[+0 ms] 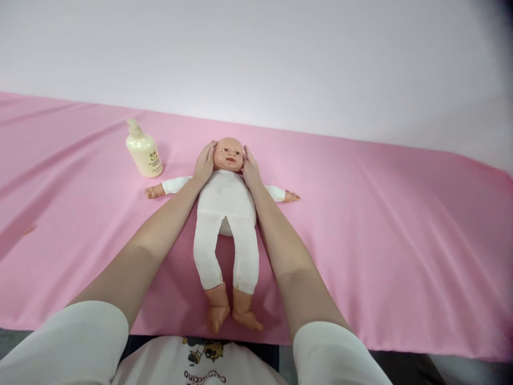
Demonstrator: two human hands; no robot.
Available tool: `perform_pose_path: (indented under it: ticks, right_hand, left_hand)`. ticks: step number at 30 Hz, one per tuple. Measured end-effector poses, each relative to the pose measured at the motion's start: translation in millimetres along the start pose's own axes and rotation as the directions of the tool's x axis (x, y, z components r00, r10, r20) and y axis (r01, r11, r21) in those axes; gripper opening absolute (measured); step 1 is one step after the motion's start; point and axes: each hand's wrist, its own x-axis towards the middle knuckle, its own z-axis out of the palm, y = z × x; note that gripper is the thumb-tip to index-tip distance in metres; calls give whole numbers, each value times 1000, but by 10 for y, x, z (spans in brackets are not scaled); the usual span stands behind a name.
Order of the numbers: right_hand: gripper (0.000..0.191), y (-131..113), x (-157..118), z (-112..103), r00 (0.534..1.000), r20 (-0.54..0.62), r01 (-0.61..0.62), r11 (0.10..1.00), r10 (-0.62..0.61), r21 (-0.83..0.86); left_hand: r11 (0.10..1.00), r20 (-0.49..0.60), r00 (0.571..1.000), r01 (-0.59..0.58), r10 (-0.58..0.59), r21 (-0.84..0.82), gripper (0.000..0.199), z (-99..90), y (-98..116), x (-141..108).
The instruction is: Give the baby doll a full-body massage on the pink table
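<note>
A baby doll (pixel 226 195) in white cloth lies on its back, its head away from me and its bare feet toward me. Its arms stretch out to both sides. My left hand (pixel 204 162) is pressed along the left side of the doll's head, fingers straight and close together. On the opposite side, my right hand (pixel 251 167) is laid against the head in the same way, so the head is held between my palms. Part of each hand's fingers is hidden beside the head. My forearms pass over the doll's outstretched arms.
A cream-coloured pump bottle (pixel 143 152) with a printed label stands left of the doll's head, beyond its hand. The pink cloth (pixel 360 240) covers the table and has folds in it. Behind the table rises a white wall (pixel 256 64).
</note>
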Motion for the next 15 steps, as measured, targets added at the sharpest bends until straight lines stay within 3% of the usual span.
perform_pose_path:
  ticks: [5,15]
  right_hand:
    - [79,-93,-91,27,999,27,-25,998,24,58]
    - [96,70,24,-27,993,111,38,998,-44,54]
  left_hand:
    - [995,-10,995,-103,103,9,45,-11,-81,-16]
    - [1000,98,995,-18,20,-26,61,9,-127,-9]
